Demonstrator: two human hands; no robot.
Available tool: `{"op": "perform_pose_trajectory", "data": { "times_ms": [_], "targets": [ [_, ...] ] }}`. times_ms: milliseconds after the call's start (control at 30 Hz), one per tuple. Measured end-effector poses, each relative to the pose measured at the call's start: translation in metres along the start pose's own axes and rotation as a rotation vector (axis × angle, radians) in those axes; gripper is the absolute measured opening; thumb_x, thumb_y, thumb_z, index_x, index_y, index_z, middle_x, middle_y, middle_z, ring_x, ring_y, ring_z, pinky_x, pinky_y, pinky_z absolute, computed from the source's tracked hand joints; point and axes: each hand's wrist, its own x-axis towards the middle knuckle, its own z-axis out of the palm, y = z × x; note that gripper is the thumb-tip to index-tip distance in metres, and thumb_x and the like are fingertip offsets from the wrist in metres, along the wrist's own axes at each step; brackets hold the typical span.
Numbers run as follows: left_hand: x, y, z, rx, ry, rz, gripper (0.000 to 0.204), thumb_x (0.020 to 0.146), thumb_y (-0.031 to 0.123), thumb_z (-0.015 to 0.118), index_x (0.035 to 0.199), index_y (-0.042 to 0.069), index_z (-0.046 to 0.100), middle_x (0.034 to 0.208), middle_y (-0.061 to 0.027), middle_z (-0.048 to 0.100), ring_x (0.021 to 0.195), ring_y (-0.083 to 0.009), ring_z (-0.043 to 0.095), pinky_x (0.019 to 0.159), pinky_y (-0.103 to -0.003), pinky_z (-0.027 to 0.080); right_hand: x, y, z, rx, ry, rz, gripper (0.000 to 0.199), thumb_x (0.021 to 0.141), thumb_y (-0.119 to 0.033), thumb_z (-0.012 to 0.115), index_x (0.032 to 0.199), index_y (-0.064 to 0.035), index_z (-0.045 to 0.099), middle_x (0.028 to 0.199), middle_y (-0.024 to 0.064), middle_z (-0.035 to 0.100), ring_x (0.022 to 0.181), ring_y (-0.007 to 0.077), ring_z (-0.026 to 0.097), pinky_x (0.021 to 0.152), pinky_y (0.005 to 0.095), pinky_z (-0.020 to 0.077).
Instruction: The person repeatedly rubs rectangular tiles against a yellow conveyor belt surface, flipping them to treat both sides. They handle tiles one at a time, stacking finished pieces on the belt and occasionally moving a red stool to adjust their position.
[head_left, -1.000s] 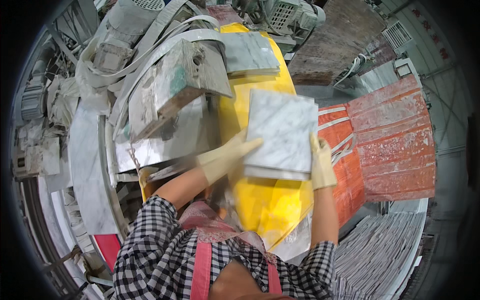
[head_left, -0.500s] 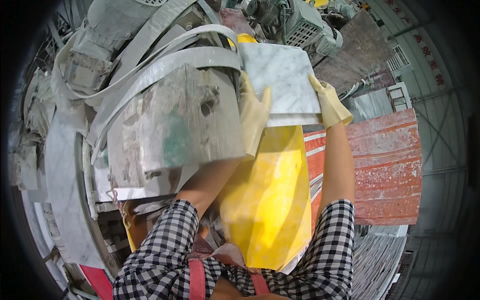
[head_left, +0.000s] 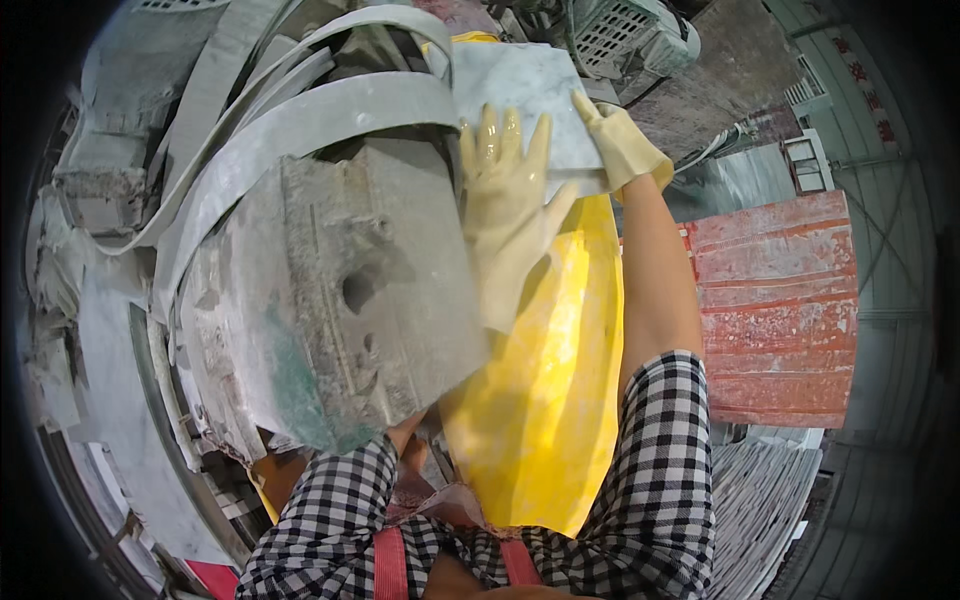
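A square grey-white marble tile lies flat at the far end of a yellow machine bed. My left hand, in a pale rubber glove, presses flat on the tile's near edge with fingers spread. My right hand, also gloved, grips the tile's right edge. Both arms stretch forward in black-and-white checked sleeves. The tile's far part runs under the grey machine housing.
A large dusty grey machine head with curved guards fills the left half. A red stack of tiles sits on the right. Grey tiles stand stacked on edge at the lower right. A ribbed motor housing is at the top.
The tile was held up over the yellow bed, then carried forward and away from me. Both hands have stretched further out, and my left hand now lies flat on the tile.
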Motion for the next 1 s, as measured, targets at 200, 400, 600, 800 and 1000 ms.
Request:
{"op": "perform_pose_trajectory", "data": {
  "times_ms": [200,400,600,800,1000],
  "targets": [
    [-0.015,-0.021,-0.001,0.057,-0.056,0.009,0.071,0.081,0.021,0.078,0.144,0.004,0.051,0.152,-0.0198,0.044,0.143,-0.0408,0.035,0.119,-0.05,0.03,-0.022,-0.02,-0.069,-0.408,0.151,0.036,0.05,0.099,-0.049,0.055,0.102,-0.0021,0.071,0.099,0.0183,0.072,0.096,0.034,0.069,0.084,0.043,0.0508],
    [-0.022,-0.023,-0.005,0.196,-0.075,0.09,0.079,0.081,0.028,0.078,0.151,0.009,0.046,0.158,-0.0174,0.039,0.147,-0.0386,0.031,0.121,-0.051,0.027,-0.137,0.054,-0.037,0.174,0.095,-0.037,0.046,0.093,-0.034,0.069,0.126,-0.0033,0.066,0.126,0.0201,0.067,0.122,0.0335,0.062,0.102,0.039,0.0473],
    [-0.033,-0.006,-0.01,0.122,0.018,-0.247,0.106,0.077,0.032,0.086,0.16,0.008,0.025,0.162,-0.0292,0.023,0.151,-0.0457,0.021,0.124,-0.052,0.02,-0.143,0.053,-0.021,-0.222,0.035,-0.18,0.1,0.076,-0.027,0.087,0.158,-0.0139,0.03,0.158,0.0157,0.04,0.143,0.0344,0.042,0.114,0.0432,0.0428],
    [-0.03,-0.007,-0.002,-0.051,0.046,-0.325,0.109,0.072,0.025,0.09,0.16,0.009,0.027,0.161,-0.0295,0.027,0.151,-0.0433,0.023,0.123,-0.05,0.022,-0.081,0.025,0.016,0.62,-0.139,0.122,0.115,0.068,-0.018,0.092,0.16,-0.0136,0.024,0.158,0.0154,0.04,0.14,0.035,0.045,0.114,0.0407,0.0432],
    [-0.029,-0.026,0.017,-0.007,0.062,-0.27,0.101,0.075,0.023,0.088,0.159,0.013,0.032,0.161,-0.0263,0.031,0.15,-0.0408,0.027,0.123,-0.049,0.022,-0.053,0.039,0.019,0.091,-0.168,-0.105,0.117,0.062,-0.004,0.093,0.159,-0.0196,0.03,0.15,0.0184,0.049,0.13,0.0354,0.056,0.109,0.0394,0.0473]
  ]
}}
